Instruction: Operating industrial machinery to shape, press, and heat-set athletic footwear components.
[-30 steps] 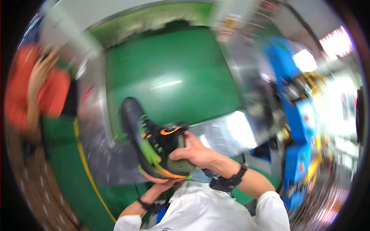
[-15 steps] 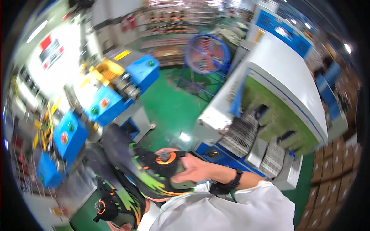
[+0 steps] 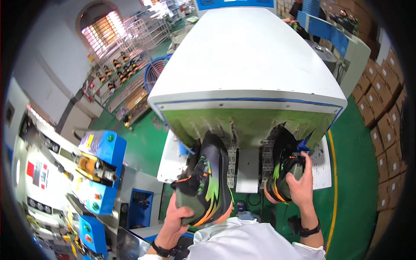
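Left head-worn fisheye, looking down
Near above the left hand [image 3: 174, 220] and right hand [image 3: 300, 186], facing a white machine [image 3: 253, 54]

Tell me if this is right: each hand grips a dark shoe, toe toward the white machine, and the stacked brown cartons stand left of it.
Wrong side: the head view shows the stacked brown cartons right of the white machine. The rest holds: the left hand grips one dark shoe, the right hand another dark shoe, toes toward the machine.
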Available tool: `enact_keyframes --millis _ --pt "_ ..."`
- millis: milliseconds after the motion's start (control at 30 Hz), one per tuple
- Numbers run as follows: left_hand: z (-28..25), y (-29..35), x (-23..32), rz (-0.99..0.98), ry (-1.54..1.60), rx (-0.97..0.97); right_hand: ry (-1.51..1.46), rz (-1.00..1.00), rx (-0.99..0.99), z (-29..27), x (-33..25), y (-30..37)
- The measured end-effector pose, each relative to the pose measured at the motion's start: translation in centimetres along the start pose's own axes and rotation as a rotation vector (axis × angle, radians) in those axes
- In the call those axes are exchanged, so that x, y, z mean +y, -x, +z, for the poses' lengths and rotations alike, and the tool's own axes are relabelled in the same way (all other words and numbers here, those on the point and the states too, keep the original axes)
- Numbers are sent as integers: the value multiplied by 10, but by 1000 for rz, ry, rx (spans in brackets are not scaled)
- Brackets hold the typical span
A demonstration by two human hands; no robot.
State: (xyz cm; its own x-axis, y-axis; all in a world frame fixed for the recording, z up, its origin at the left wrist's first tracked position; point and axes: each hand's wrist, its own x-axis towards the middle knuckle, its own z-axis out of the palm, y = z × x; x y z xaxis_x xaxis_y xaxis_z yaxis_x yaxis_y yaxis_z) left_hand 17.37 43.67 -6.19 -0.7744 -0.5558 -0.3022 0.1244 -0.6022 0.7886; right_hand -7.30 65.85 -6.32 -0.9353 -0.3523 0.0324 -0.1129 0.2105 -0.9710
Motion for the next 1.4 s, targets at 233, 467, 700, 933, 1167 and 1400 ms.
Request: enact_keyframes --millis 233,467,700,933,1167,1400 --pt "47 -132 0 186 -979 -48 375 -210 -124 28 3 -66" --pt "23 -113 -13 496 -885 33 311 -192 18 40 11 -66" --pt "-73 21 -68 247 -685 181 -178 -629 -303 132 -14 63" --pt "-189 181 -133 155 -961 416 -115 -841 -1555 264 -20 199" --pt "-234 296 -206 80 -603 1287 38 -1240 -2180 364 -48 317" --pt "-232 273 -333 -525 -105 1702 174 -1585 -2795 419 -22 433"
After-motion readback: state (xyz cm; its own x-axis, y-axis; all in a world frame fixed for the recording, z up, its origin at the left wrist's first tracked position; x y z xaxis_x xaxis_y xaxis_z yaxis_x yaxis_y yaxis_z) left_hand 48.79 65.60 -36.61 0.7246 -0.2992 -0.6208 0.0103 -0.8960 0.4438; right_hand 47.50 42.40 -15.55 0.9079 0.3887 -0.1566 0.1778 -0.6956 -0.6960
